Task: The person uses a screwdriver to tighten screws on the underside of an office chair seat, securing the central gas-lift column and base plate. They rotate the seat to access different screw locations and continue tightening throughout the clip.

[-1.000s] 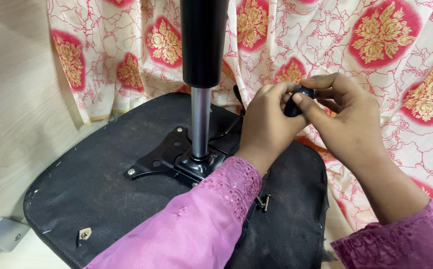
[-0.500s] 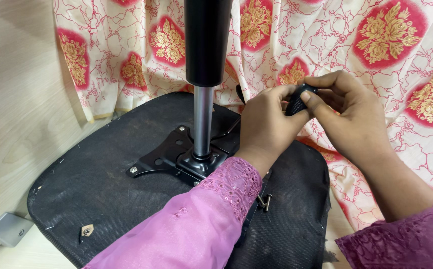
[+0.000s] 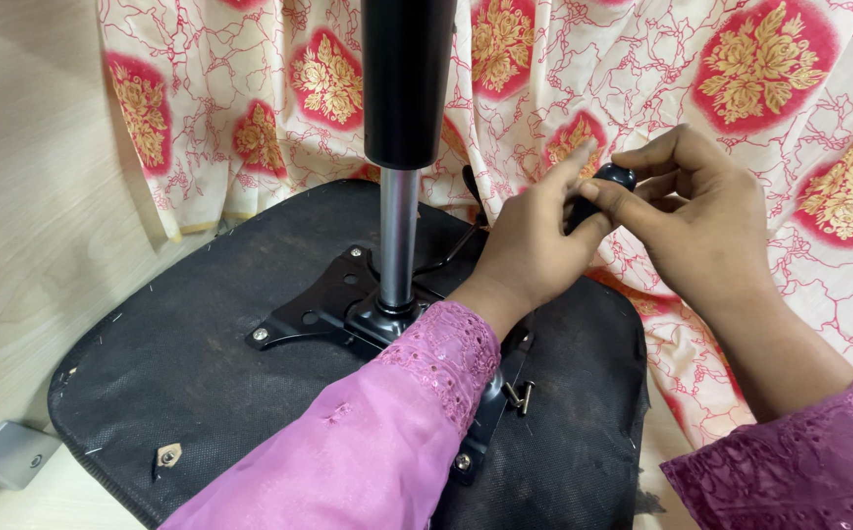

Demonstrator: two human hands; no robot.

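An upturned office chair seat lies with its black fabric underside up. A black metal mounting plate is bolted to it, and a silver gas-lift rod with a black cylinder rises from the plate. My left hand and my right hand meet above the seat's far right side. Both pinch a small black knob at the end of a lever, which is mostly hidden behind my fingers.
Two loose bolts lie on the seat by my left sleeve. A floral red and cream cloth hangs behind and to the right. A grey metal bracket sits at the lower left on the pale wooden floor.
Both hands stay on the knob, with fingers shifted slightly around it. The view has drifted a little to the right.
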